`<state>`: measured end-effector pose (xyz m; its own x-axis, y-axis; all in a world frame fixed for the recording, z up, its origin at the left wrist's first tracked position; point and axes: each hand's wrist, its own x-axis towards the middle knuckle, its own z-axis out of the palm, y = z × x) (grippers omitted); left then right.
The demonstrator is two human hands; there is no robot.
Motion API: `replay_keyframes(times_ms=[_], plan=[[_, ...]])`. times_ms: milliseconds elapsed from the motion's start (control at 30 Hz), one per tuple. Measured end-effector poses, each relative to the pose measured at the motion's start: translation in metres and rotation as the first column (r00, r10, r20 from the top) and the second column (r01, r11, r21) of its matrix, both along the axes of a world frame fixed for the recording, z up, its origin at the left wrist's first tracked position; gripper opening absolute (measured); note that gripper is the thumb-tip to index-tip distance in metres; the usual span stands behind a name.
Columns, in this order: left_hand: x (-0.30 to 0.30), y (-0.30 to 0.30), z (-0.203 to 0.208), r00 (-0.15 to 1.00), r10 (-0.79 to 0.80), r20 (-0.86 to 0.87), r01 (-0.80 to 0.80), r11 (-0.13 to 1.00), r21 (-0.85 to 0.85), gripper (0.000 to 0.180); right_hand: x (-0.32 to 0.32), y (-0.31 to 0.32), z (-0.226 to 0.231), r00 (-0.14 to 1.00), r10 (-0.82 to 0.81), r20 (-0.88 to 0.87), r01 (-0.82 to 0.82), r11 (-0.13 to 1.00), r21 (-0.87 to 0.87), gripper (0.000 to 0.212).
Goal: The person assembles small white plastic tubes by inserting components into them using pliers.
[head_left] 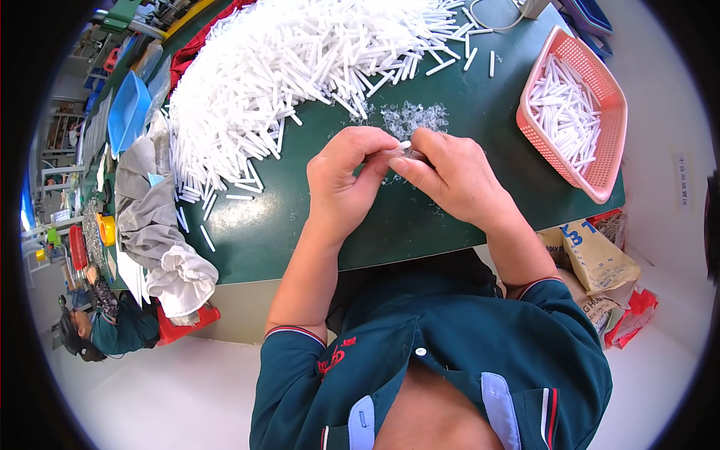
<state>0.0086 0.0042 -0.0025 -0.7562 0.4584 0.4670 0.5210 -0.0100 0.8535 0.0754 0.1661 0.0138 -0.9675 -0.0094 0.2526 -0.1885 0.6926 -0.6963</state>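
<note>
My left hand (341,176) and my right hand (454,176) meet over the green table (300,240), each closed in a pinch. Between their fingertips is a small white plastic stick (406,145); only one end shows, the rest hidden by my fingers. Just beyond my hands lie curly, clear plastic scraps (416,118). A large heap of similar white sticks (277,67) covers the far left of the table, a few lying loose at its edges. To the right, a pink plastic basket (613,142) holds more white sticks (566,112).
Grey cloth (142,199) and white cloth (182,279) hang over the left edge. A blue tray (129,103) and yellow tape roll (106,230) stand farther left, near another person (124,330). Paper sacks (600,259) sit below the basket. A cable loop (495,16) lies at the back.
</note>
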Motion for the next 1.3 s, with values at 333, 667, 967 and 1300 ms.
replay_keyframes(times_ms=[333,667,967,1300], plan=[[0.001,0.000,0.001,0.998,-0.026,0.062,0.025,1.000,0.012,0.020,-0.002,0.006,-0.001,0.997,-0.071,0.012,0.072,0.995,-0.068,0.046],[0.000,0.000,0.000,0.999,-0.046,0.029,0.046,0.999,-0.013,0.023,-0.003,0.006,-0.002,0.997,-0.069,0.028,0.071,0.997,-0.042,0.045],[-0.001,-0.003,-0.004,0.986,-0.039,0.160,0.033,0.999,0.036,0.020,-0.002,0.005,0.003,0.995,-0.013,0.104,0.018,0.999,-0.048,0.041],[0.000,-0.008,0.008,0.813,-0.172,0.557,0.080,0.979,0.186,0.015,-0.007,0.013,-0.004,0.948,-0.011,0.318,0.185,0.832,-0.523,0.018]])
